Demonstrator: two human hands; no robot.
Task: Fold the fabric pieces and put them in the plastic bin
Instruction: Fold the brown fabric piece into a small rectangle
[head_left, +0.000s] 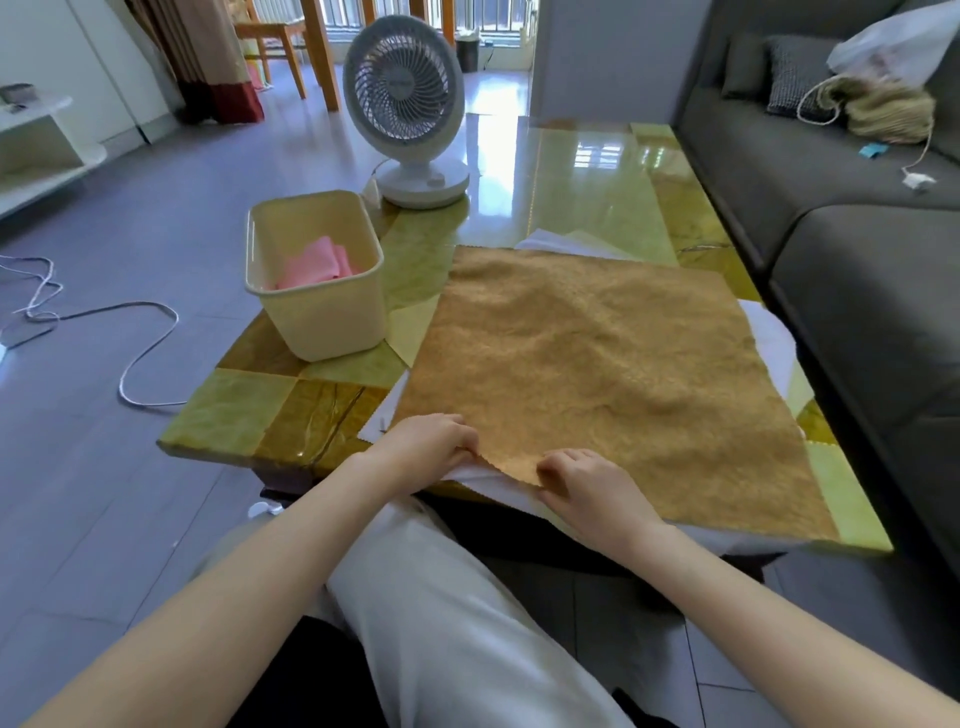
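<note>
Head view: both hands, left hand and right hand, pinch tan fabric's near edge.

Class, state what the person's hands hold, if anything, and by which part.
The left hand and right hand both pinch the tan fabric at its near corner, one on each side.

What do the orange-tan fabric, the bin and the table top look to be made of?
Orange-tan fabric: likely a plush, towel-like cloth; matte, nubby surface, soft wrinkles, zigzag-cut edge.
Bin: cream plastic, smooth with a slight sheen and a rolled rim.
Table top: glossy green-yellow veined slabs, perhaps polished stone or an imitation; it shows bright reflections.
</note>
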